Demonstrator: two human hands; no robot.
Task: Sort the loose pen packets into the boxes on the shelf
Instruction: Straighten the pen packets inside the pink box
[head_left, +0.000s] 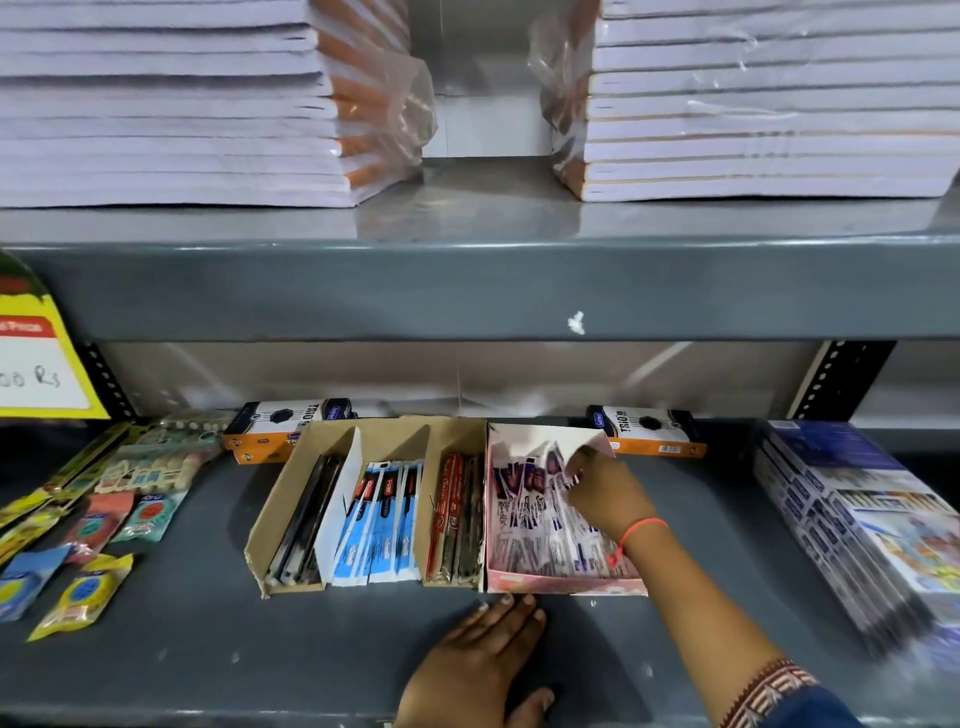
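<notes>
The right hand (608, 493) reaches into the pink box (561, 582) on the grey shelf (208, 654), fingers curled down among the purple packets (524, 499) that fill it. It looks to be pinching 1 of them at the top end, though the fingertips are blurred and I cannot tell for sure. A thin orange thread circles that wrist, and a patterned sleeve (769, 686) shows lower down.

The left hand (478, 660) lies flat on the shelf just in front of the pink box, fingers pressed together, holding nothing.

Left of the pink box stands a brown box (270, 525) split into 3 slots: dark pens (306, 525) in the left slot, blue packets (379, 519) in the middle, red pens (452, 519) in the right (this slot sits right against the pink box).

Behind them lie 2 orange cartons (649, 431). Loose colourful packs (104, 519) spread over the shelf's left end, and a bundle of books (857, 519) sits at the right. Above, wrapped notebook stacks (166, 104) rest on the upper shelf.
</notes>
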